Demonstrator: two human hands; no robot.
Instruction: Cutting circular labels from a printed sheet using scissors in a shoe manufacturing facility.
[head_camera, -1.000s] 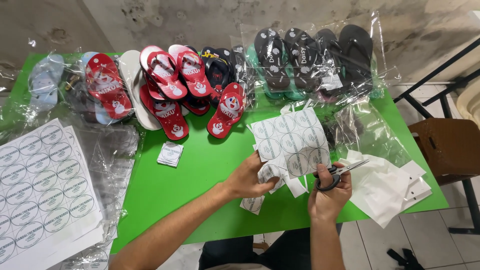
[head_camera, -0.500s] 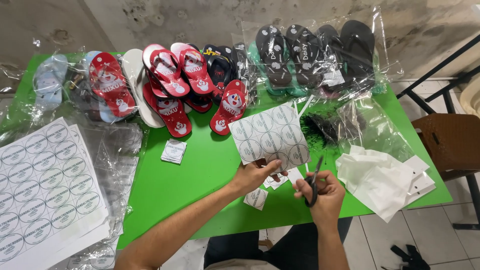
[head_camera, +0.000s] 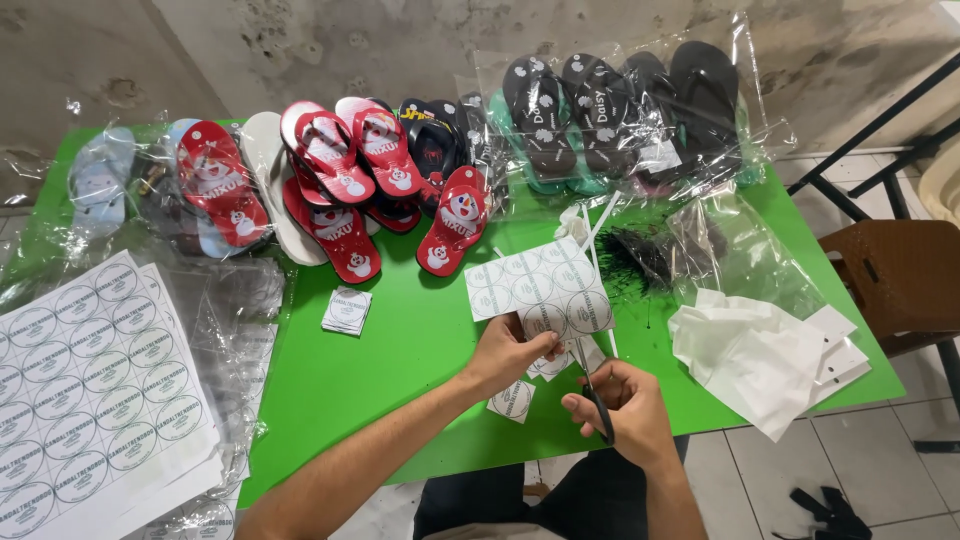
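Table (head_camera: 400, 370) bright green. My left hand (head_camera: 510, 352) on white sheet (head_camera: 538, 290) of round green-rimmed labels; same pattern on big sheets (head_camera: 95, 385) lower left. Red sandals (head_camera: 335, 195) with white snowman prints upper left, black sandals (head_camera: 620, 100) in clear bags upper right.

Sandals (head_camera: 340, 190) lie along the table's (head_camera: 400, 370) far edge; label sheets (head_camera: 90, 390) on its left end, paper pieces (head_camera: 760, 350) near the right edge.

Small packing workshop: green worktop (head_camera: 400, 370) against stained concrete wall (head_camera: 300, 50), bagged flip-flops (head_camera: 620, 110), round-label sheets (head_camera: 90, 390), loose plastic bags (head_camera: 740, 260).
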